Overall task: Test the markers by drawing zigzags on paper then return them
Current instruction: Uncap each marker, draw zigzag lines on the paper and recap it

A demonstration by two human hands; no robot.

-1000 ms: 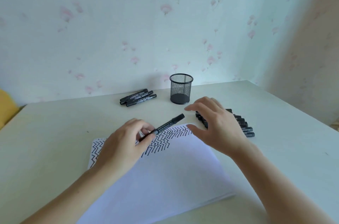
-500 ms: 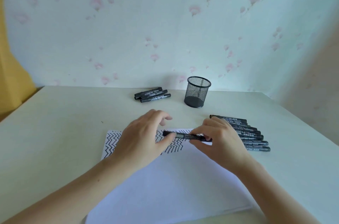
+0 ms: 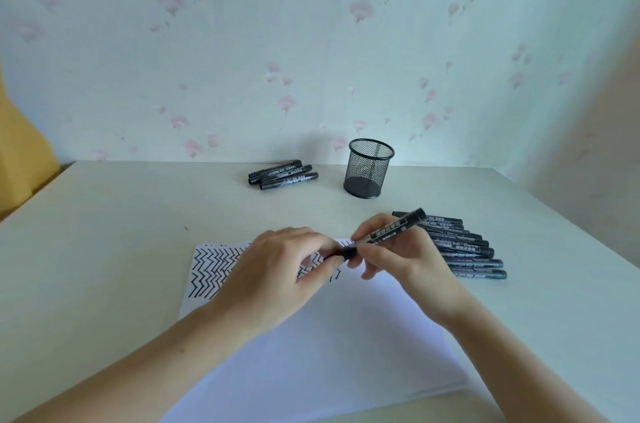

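Note:
A black marker (image 3: 393, 227) is held tilted above the white paper (image 3: 329, 336), its far end pointing up and right. My right hand (image 3: 398, 259) grips its barrel. My left hand (image 3: 280, 266) pinches the marker's near end, where the black cap (image 3: 341, 253) sits. Rows of black zigzags (image 3: 214, 266) cover the paper's top left; my left hand hides part of them. A row of several black markers (image 3: 464, 249) lies on the table behind my right hand.
A black mesh pen cup (image 3: 367, 173) stands at the back of the pale table (image 3: 104, 249). Three black markers (image 3: 282, 174) lie to its left. A wall runs behind the table, and something yellow (image 3: 20, 152) shows at the far left.
The marker passed from my left hand alone to both hands. My right hand came in and took the barrel, and the marker's far end has tilted upward. The view has shifted left.

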